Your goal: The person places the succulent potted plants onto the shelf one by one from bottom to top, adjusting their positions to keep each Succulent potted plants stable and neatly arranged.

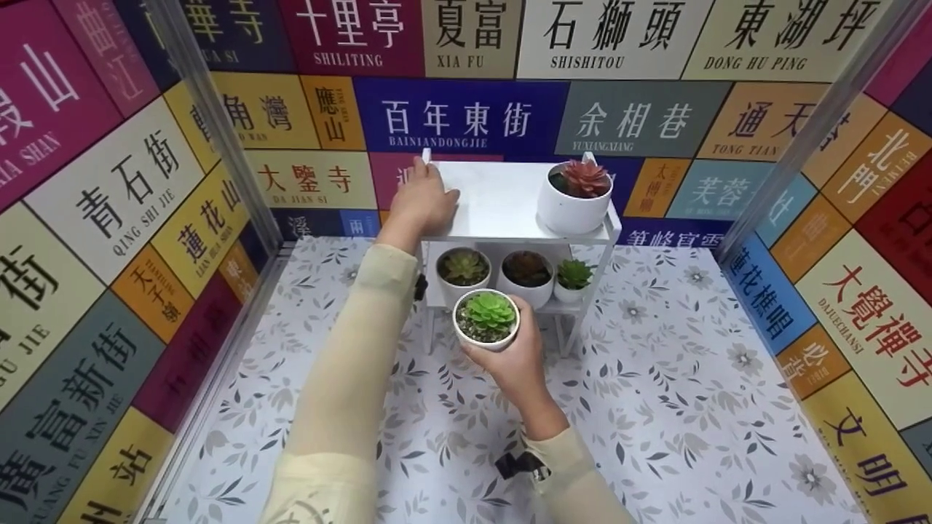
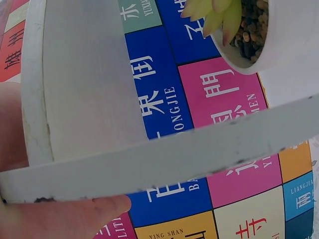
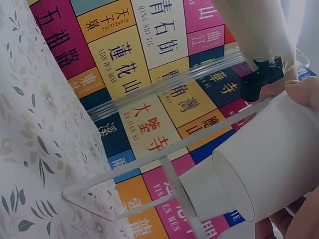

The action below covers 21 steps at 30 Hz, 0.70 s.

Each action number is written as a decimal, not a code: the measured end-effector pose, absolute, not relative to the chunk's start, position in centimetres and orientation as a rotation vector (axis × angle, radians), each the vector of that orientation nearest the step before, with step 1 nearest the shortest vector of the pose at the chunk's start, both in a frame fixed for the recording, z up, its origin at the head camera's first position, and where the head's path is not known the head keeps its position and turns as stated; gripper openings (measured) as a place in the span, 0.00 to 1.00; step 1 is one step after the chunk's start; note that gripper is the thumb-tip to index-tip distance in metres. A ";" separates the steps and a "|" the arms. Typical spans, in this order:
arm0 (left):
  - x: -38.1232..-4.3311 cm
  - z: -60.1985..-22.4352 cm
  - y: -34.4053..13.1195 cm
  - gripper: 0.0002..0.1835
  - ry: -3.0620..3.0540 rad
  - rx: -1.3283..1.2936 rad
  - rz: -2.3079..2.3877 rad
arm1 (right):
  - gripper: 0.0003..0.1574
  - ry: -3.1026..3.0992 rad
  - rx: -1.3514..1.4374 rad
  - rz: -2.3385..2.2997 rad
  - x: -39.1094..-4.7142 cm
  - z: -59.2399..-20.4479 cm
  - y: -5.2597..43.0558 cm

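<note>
My right hand point(image 1: 520, 356) grips a small white pot with a bright green succulent point(image 1: 489, 318), held upright in front of the shelf. In the right wrist view the smooth side of this pot point(image 3: 271, 159) fills the lower right, with fingers curled around it. My left hand point(image 1: 424, 202) holds the top left corner of a white two-tier plant shelf point(image 1: 484, 196). Seen from the left wrist, the fingers lie on both sides of the shelf's white frame point(image 2: 149, 167). A red succulent in a white pot point(image 1: 575, 200) stands at the top tier's right end.
On the lower tier stand a pale green succulent point(image 1: 464, 269), a dark reddish one point(image 1: 527, 271) and a smaller green one point(image 1: 574, 276), all in white pots. A leaf-patterned cloth point(image 1: 677, 378) lies beneath. Colourful sign-covered walls point(image 1: 459, 113) enclose the back and sides.
</note>
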<state>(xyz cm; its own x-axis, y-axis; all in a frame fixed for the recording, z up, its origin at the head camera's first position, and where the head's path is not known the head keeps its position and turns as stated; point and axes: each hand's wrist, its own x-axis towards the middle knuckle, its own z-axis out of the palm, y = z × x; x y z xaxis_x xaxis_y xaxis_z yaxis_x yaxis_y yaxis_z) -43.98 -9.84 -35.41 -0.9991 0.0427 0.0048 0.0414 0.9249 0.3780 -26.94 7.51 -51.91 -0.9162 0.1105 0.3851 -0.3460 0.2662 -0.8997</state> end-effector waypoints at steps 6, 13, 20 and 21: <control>-44.0 -35.5 -9.8 0.43 3.073 0.073 0.608 | 0.59 -2.144 0.187 1.676 -27.0 -50.9 7.8; -44.1 -35.3 -9.9 0.43 3.067 0.088 0.604 | 0.60 -2.113 0.164 1.677 -27.4 -49.8 7.9; -44.2 -35.4 -9.9 0.43 3.085 0.094 0.594 | 0.60 -2.127 0.161 1.629 -27.8 -48.7 8.1; -44.2 -35.5 -9.9 0.43 3.087 0.096 0.592 | 0.60 -2.128 0.157 1.629 -27.9 -48.5 8.1</control>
